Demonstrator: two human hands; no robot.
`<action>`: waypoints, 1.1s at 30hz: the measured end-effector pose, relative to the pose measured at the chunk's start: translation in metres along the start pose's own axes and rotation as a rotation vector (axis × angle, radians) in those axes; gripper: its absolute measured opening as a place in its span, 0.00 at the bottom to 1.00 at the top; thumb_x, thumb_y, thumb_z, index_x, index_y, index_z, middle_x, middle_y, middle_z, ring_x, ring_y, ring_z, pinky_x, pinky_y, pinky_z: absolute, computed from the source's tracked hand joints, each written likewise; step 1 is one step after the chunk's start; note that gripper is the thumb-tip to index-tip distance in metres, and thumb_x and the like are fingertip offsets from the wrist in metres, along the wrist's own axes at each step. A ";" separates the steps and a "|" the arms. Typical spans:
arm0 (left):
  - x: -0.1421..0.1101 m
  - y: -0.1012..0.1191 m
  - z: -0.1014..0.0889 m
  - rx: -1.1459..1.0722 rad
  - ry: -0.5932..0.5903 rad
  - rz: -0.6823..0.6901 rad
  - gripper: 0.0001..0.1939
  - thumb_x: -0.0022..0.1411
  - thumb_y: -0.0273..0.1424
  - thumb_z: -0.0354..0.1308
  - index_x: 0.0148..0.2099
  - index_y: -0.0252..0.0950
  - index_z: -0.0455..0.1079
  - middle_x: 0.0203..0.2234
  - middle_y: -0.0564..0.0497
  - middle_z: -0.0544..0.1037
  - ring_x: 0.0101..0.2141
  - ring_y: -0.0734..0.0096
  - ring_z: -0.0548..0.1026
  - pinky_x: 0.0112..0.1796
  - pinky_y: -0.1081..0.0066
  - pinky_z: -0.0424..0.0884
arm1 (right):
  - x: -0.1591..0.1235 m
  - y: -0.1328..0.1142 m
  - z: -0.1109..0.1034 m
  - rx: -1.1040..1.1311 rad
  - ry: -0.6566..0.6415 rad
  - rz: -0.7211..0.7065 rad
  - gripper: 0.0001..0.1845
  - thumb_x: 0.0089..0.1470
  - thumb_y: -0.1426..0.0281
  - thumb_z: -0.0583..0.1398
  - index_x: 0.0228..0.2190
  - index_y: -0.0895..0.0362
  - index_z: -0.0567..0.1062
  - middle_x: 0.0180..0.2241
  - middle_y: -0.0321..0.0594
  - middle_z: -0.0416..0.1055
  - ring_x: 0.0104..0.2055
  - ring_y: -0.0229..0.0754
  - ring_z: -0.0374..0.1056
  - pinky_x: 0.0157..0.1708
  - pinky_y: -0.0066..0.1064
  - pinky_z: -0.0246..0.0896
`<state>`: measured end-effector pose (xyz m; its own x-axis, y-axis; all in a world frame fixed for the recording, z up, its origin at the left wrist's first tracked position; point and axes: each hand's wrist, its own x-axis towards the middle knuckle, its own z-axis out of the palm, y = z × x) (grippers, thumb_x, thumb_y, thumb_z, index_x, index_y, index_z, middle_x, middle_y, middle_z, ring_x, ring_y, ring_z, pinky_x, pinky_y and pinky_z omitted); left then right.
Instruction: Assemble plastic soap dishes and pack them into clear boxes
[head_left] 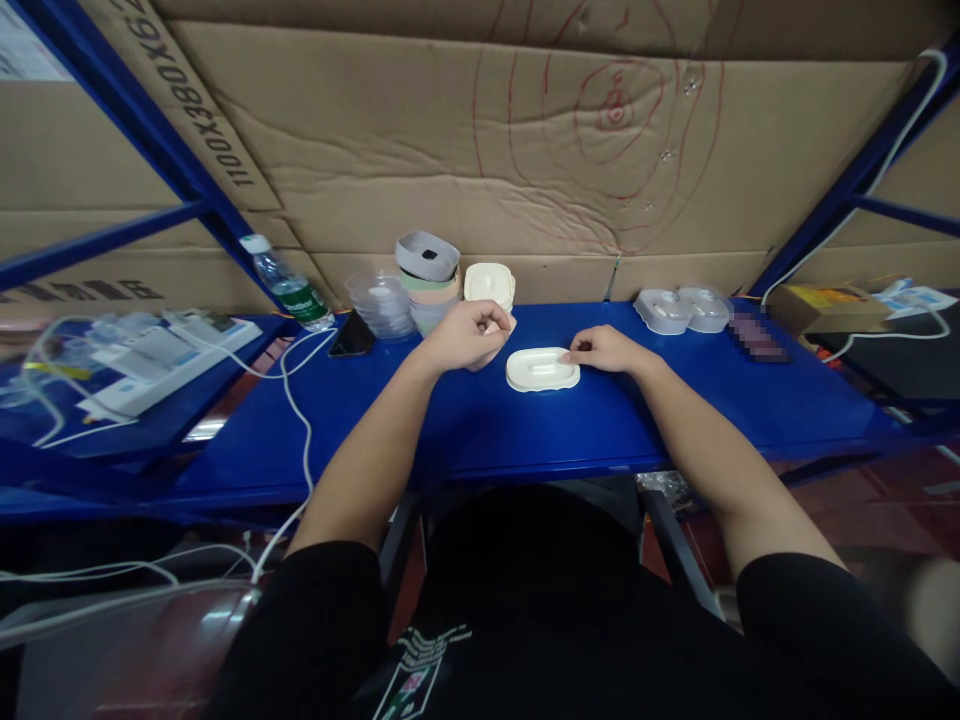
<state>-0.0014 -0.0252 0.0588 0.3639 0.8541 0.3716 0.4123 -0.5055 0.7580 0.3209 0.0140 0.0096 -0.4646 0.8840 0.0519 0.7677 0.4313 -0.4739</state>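
A cream, oblong plastic base with rounded ends (541, 370) lies flat on the blue table (480, 440) in front of me. My right hand (604, 349) is closed at its right end, thumb and fingers pinching the rim. To the left of the base, my left hand (471, 336) is raised a little, its fingers curled together; whatever they may hold is hidden. Just behind that hand stands a stack of cream square pieces (489, 284). Beside it is a stack of coloured bowls topped by a grey one with a dark hole (427, 256).
Clear plastic bowls (381, 304), a dark phone (351, 334) and a water bottle (291, 288) stand at the left back. A translucent double container (682, 311) sits at the right back. A white cable (306, 425) crosses the table's left side. Cardboard (390, 130) walls the back.
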 end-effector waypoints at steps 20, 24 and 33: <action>0.019 -0.028 0.030 -0.625 0.023 -0.013 0.51 0.56 0.52 0.76 0.73 0.38 0.63 0.33 0.50 0.84 0.31 0.69 0.81 0.34 0.71 0.73 | 0.001 -0.006 0.012 0.107 0.379 -0.300 0.66 0.50 0.37 0.70 0.78 0.49 0.54 0.74 0.51 0.63 0.70 0.67 0.67 0.69 0.61 0.63; 0.020 -0.034 0.015 -0.479 -0.075 -0.101 0.51 0.56 0.48 0.77 0.75 0.34 0.64 0.30 0.51 0.81 0.27 0.71 0.76 0.30 0.71 0.70 | 0.000 0.000 0.006 0.083 0.363 -0.316 0.60 0.52 0.39 0.69 0.76 0.51 0.60 0.73 0.52 0.66 0.70 0.66 0.67 0.68 0.60 0.65; 0.018 -0.054 -0.003 -0.101 -0.499 -0.119 0.27 0.57 0.47 0.74 0.53 0.36 0.80 0.23 0.56 0.75 0.25 0.72 0.70 0.29 0.71 0.66 | -0.008 -0.001 -0.007 0.003 0.241 -0.287 0.54 0.49 0.46 0.74 0.70 0.56 0.72 0.68 0.54 0.72 0.69 0.65 0.70 0.70 0.59 0.60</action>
<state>-0.0191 0.0177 0.0262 0.6831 0.7303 -0.0022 0.4012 -0.3728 0.8367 0.3269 0.0080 0.0155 -0.5429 0.7447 0.3882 0.6199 0.6672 -0.4129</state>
